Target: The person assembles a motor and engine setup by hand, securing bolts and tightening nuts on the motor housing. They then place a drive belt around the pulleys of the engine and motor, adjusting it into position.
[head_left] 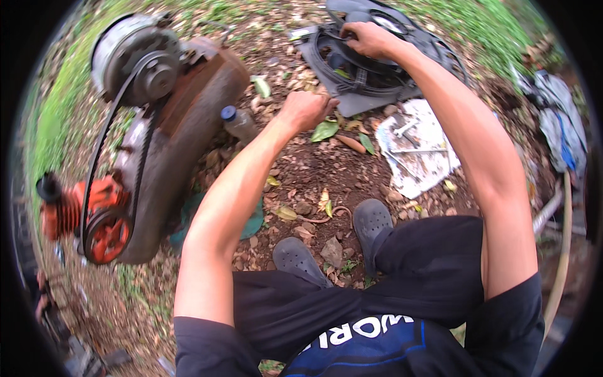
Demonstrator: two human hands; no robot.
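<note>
A black plastic fan shroud, with round openings, lies on the ground ahead of me. My right hand reaches over it, fingers curled in against its upper left ring. Just off the shroud's near left edge is my left hand, closed with the knuckles up. Whatever its fingers may hold is hidden beneath them. Right of centre, a dirty white sheet bears a wrench and several thin metal tools. Green and brown leaves lie below my left hand.
On the left stands a rusty compressor tank with a grey motor, a drive belt and an orange pump. A clear bottle with a blue cap leans beside it. Stones surround my grey clogs. Grey cloth lies far right.
</note>
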